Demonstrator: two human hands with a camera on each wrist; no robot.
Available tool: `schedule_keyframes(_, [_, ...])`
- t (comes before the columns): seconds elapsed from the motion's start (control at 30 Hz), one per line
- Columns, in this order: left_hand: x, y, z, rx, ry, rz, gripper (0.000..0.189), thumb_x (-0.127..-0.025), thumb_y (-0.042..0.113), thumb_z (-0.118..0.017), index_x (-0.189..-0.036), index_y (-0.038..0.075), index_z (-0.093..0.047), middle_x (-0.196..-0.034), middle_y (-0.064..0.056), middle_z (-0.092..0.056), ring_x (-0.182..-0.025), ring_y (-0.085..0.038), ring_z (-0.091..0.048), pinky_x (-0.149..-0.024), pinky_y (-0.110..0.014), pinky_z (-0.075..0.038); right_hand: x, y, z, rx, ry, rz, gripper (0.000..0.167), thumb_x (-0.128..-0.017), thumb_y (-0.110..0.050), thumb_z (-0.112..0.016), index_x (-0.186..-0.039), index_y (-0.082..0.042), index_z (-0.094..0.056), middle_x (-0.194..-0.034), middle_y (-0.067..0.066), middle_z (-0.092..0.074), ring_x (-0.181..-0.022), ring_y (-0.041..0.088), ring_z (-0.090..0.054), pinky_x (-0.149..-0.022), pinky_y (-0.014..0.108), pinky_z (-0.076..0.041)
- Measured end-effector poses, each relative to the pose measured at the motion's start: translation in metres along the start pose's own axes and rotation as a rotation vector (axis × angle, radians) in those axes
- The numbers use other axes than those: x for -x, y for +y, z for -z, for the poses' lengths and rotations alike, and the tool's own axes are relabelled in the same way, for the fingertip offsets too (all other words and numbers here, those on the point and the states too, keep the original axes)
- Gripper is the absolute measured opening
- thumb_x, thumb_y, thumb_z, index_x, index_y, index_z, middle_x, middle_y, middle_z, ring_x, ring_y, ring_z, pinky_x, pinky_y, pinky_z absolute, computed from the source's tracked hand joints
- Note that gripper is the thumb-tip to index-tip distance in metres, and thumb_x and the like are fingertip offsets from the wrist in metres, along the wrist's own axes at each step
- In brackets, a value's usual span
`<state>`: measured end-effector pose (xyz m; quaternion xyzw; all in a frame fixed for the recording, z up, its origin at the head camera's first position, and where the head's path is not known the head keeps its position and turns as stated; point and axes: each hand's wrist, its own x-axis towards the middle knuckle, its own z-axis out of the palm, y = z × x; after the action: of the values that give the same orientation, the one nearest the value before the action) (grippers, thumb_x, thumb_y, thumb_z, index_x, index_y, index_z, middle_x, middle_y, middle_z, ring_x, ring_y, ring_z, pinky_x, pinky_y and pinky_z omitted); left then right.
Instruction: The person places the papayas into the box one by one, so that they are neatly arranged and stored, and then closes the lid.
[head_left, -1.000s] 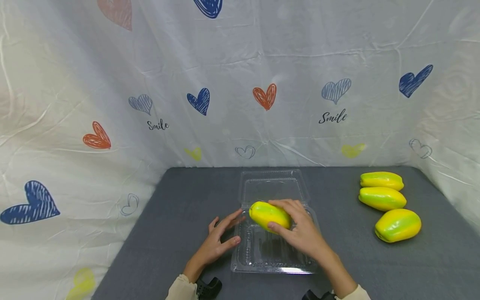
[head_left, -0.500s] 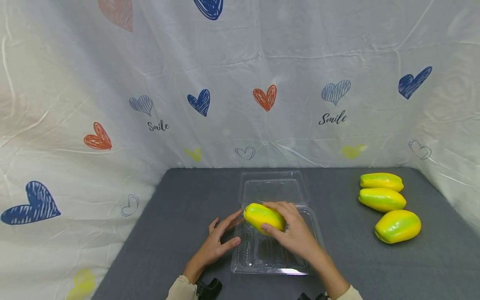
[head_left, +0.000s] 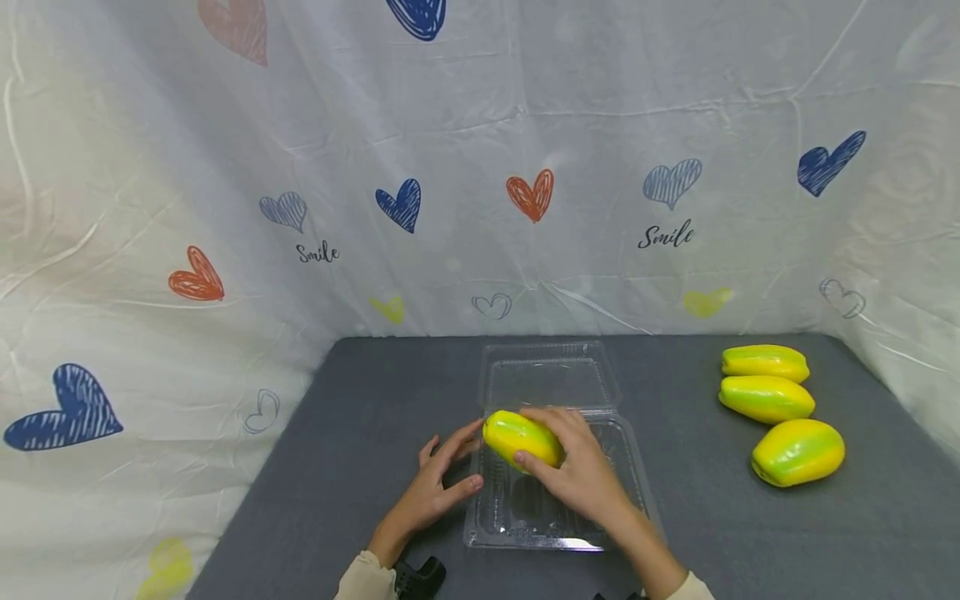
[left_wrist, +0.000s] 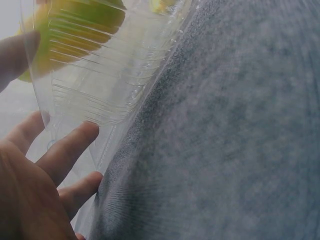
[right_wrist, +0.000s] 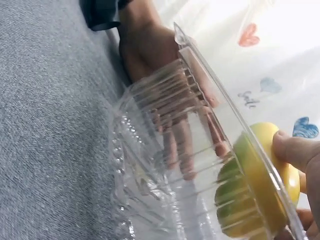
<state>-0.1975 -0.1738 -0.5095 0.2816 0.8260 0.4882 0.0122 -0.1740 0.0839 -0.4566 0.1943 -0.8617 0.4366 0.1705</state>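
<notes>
A yellow-green papaya (head_left: 517,437) is gripped by my right hand (head_left: 583,473), thumb on the near side and fingers over the far side. It sits low within the back left part of a clear plastic clamshell container (head_left: 540,540), whose lid (head_left: 549,379) lies opened out behind. Through the ribbed wall in the right wrist view, the papaya (right_wrist: 260,185) shows in the thumb and fingers. My left hand (head_left: 429,493) is spread at the container's left side; in the left wrist view, its fingertips (left_wrist: 90,129) are right at the clear wall.
Three more papayas stand in a column at the table's right: a far one (head_left: 765,363), a middle one (head_left: 767,398) and a near one (head_left: 798,452). A grey cloth (head_left: 360,417) covers the table. Behind hangs a white curtain (head_left: 450,108) printed with hearts.
My right hand has moved left and slightly nearer with the papaya, toward the container's left wall. My left hand stays in place beside the container.
</notes>
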Motion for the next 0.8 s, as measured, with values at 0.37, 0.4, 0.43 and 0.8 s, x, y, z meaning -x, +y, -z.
schedule_keyframes(0.37, [0.000, -0.001, 0.000, 0.003, -0.001, -0.012, 0.074, -0.096, 0.019, -0.067, -0.160, 0.029, -0.031, -0.150, -0.004, -0.058, -0.137, -0.013, -0.054, -0.110, -0.074, 0.004, 0.002, -0.001, -0.007, 0.003, -0.027, -0.059, 0.059, -0.078, -0.027, -0.088, -0.133, -0.019, -0.067, -0.129, -0.001, -0.069, -0.111, 0.016, -0.055, -0.087, 0.035, -0.047])
schedule_keyframes(0.4, [0.000, -0.001, 0.000, 0.004, -0.001, -0.012, 0.074, -0.096, 0.019, -0.067, -0.160, 0.029, -0.031, -0.150, -0.004, -0.057, -0.137, -0.013, -0.054, -0.110, -0.074, 0.004, 0.002, -0.001, -0.007, 0.008, -0.029, -0.063, 0.059, -0.078, -0.027, -0.088, -0.133, -0.020, -0.068, -0.129, -0.002, -0.069, -0.111, 0.015, -0.055, -0.087, 0.034, -0.047])
schedule_keyframes(0.43, [-0.001, -0.001, 0.001, 0.007, -0.001, -0.012, 0.074, -0.096, 0.019, -0.067, -0.160, 0.028, -0.032, -0.150, -0.004, -0.057, -0.137, -0.013, -0.054, -0.110, -0.074, 0.004, 0.002, -0.001, -0.007, 0.011, -0.032, -0.066, 0.059, -0.078, -0.027, -0.089, -0.133, -0.020, -0.068, -0.129, -0.002, -0.069, -0.110, 0.015, -0.055, -0.086, 0.034, -0.048])
schedule_keyframes(0.8, [0.000, -0.004, 0.001, 0.008, -0.008, -0.024, 0.074, -0.096, 0.020, -0.068, -0.160, 0.026, -0.031, -0.151, -0.005, -0.056, -0.136, -0.012, -0.055, -0.109, -0.073, 0.004, 0.000, -0.007, -0.014, 0.015, -0.071, -0.076, 0.059, -0.078, -0.028, -0.089, -0.132, -0.021, -0.067, -0.129, -0.002, -0.069, -0.113, 0.016, -0.055, -0.090, 0.037, -0.048])
